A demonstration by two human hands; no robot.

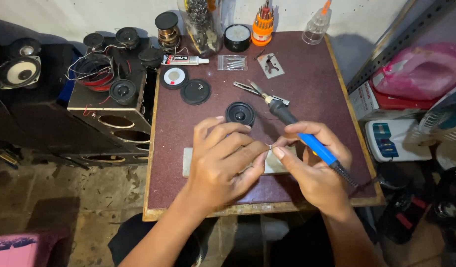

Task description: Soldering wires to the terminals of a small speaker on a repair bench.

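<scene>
Over the counter, the left hand is pinching a tiny wire between its narrowed fingers. Behind it a small speaker is lying on the counter. The right hand is meeting the wire and gripping a blue-handled soldering iron, whose long axis is running diagonally, tip pointing up-left toward tweezers, cord end pointing down-right.

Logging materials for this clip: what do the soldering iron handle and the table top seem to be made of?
Soldering iron: the handle looks like smooth blue plastic with a black grip, judging by its even colour. Table: a matte maroon top, probably laminate over wood, since pale wooden edging frames it.
</scene>
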